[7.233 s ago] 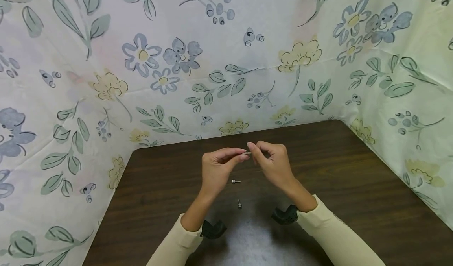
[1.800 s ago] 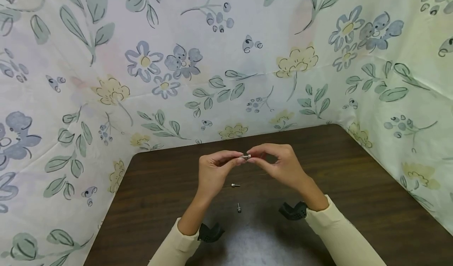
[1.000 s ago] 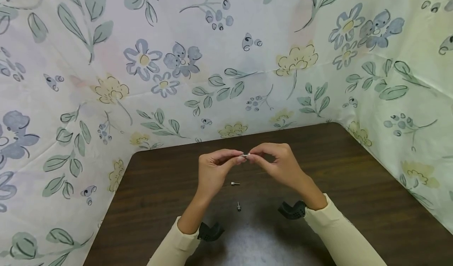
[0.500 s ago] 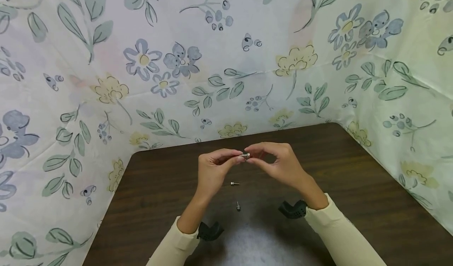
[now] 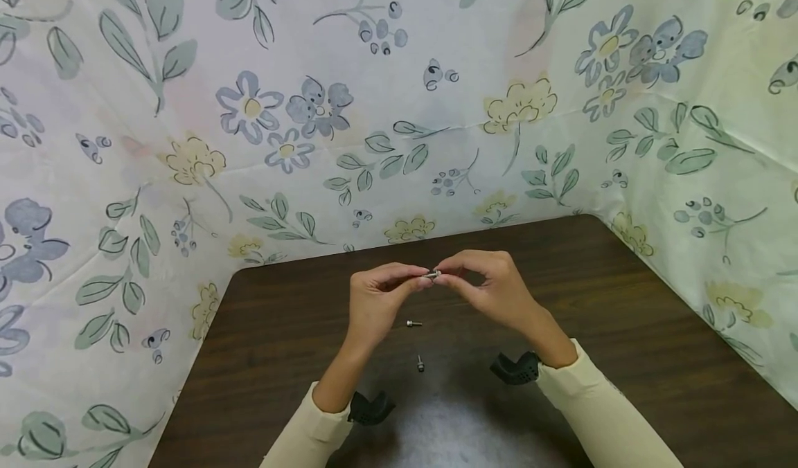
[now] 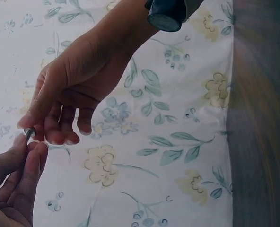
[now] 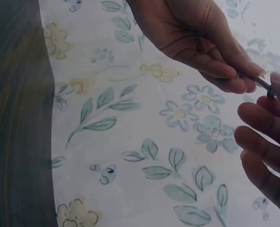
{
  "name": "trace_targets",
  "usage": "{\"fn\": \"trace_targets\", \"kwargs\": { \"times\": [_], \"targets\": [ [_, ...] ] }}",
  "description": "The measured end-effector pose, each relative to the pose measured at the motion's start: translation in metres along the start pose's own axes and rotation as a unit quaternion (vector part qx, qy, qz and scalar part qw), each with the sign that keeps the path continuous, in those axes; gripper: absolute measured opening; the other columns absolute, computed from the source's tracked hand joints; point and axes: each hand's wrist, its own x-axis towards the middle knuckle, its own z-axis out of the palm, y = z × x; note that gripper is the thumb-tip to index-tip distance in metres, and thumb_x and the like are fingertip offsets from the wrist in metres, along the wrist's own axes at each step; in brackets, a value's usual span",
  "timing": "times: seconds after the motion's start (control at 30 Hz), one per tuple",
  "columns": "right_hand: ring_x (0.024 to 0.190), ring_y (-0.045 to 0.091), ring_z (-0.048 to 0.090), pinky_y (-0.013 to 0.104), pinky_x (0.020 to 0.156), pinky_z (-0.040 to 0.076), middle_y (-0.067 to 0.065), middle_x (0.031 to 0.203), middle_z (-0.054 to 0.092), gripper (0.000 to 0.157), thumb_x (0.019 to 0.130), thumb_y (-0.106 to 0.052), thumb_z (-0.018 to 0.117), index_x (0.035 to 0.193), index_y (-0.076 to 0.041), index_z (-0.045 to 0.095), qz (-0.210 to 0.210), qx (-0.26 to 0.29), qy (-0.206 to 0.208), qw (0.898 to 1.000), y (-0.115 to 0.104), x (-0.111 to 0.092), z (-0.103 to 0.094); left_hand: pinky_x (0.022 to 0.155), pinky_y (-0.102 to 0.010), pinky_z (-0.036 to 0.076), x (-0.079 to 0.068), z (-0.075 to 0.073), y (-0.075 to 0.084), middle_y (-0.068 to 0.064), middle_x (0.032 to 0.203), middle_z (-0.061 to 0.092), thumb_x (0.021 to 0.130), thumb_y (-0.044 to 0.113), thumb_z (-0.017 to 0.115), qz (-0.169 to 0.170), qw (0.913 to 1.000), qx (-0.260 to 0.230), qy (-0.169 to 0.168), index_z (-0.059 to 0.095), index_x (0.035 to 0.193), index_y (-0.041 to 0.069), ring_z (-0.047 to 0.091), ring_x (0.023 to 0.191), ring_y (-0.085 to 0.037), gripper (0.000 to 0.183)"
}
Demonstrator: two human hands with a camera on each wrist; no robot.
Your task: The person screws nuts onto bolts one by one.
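Note:
Over the far half of the table, my left hand (image 5: 377, 300) pinches one end of a small metal bolt (image 5: 431, 275) between thumb and forefinger. From the other side, the thumb and forefinger of my right hand (image 5: 492, 286) pinch the bolt's right end. In the right wrist view the shank of the bolt (image 7: 260, 81) runs out of the left fingertips to a round metal piece (image 7: 271, 91) at the right fingertips. My right hand's other fingers (image 7: 260, 119) are spread apart. The left wrist view shows the bolt (image 6: 30, 134) between both sets of fingertips.
Two more bolts lie on the dark wooden table (image 5: 287, 357): one bolt (image 5: 414, 323) points sideways, and a nearer bolt (image 5: 420, 363) points away. Black wrist mounts (image 5: 371, 408) sit at the cuffs. Floral cloth (image 5: 399, 108) hangs behind and along both sides.
My right hand was more closed over the bolt's end several seconds ago. Since then its thumb and forefinger have loosened and closed again there. My left hand has kept its pinch; the table bolts lie unmoved.

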Motion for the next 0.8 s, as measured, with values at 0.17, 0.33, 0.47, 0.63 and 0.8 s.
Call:
{"fn": "trace_targets", "kwargs": {
  "times": [0.17, 0.33, 0.47, 0.63, 0.8],
  "targets": [
    [0.074, 0.010, 0.070, 0.020, 0.070, 0.058, 0.000, 0.087, 0.075, 0.011, 0.086, -0.001, 0.079, 0.094, -0.008, 0.078, 0.021, -0.002, -0.010, 1.000, 0.0017, -0.0014, 0.0017, 0.070, -0.036, 0.064, -0.0007, 0.0003, -0.0003, -0.015, 0.087, 0.076, 0.083, -0.007, 0.078, -0.001, 1.0000, -0.001, -0.001, 0.079, 0.094, -0.004, 0.075, 0.076, -0.022, 0.011],
    [0.071, 0.008, 0.067, 0.029, 0.063, 0.059, -0.002, 0.087, 0.074, 0.030, 0.078, 0.002, 0.085, 0.105, -0.008, 0.075, 0.017, -0.012, -0.009, 1.000, 0.0020, 0.0004, 0.0006, 0.070, -0.035, 0.064, 0.0017, -0.0003, -0.0002, -0.015, 0.088, 0.076, 0.084, -0.006, 0.079, -0.007, 0.9999, 0.004, 0.006, 0.079, 0.094, -0.003, 0.074, 0.075, -0.020, 0.010],
    [0.073, 0.010, 0.068, 0.033, 0.062, 0.060, 0.003, 0.091, 0.075, 0.038, 0.075, 0.008, 0.085, 0.109, -0.005, 0.074, 0.000, -0.007, -0.008, 1.000, 0.0008, 0.0010, -0.0010, 0.071, -0.036, 0.064, 0.0019, -0.0013, 0.0006, -0.015, 0.089, 0.076, 0.084, -0.005, 0.079, -0.016, 0.9998, 0.005, 0.007, 0.079, 0.094, -0.003, 0.075, 0.075, -0.021, 0.010],
    [0.073, 0.010, 0.068, 0.029, 0.065, 0.060, 0.006, 0.095, 0.076, 0.035, 0.074, 0.011, 0.084, 0.104, -0.004, 0.076, -0.009, -0.005, -0.002, 1.000, 0.0005, 0.0001, -0.0013, 0.071, -0.038, 0.064, 0.0009, -0.0019, 0.0007, -0.014, 0.089, 0.076, 0.084, -0.004, 0.079, -0.017, 0.9998, 0.004, 0.004, 0.079, 0.094, -0.002, 0.075, 0.076, -0.023, 0.010],
    [0.072, 0.010, 0.067, 0.023, 0.067, 0.058, 0.004, 0.091, 0.076, 0.033, 0.074, 0.011, 0.084, 0.101, -0.006, 0.077, -0.009, -0.010, -0.002, 1.000, 0.0004, 0.0003, -0.0003, 0.071, -0.039, 0.064, 0.0005, -0.0017, 0.0009, -0.012, 0.089, 0.077, 0.085, -0.002, 0.079, -0.012, 0.9999, 0.005, 0.002, 0.079, 0.094, -0.001, 0.075, 0.076, -0.025, 0.010]
  ]
}}
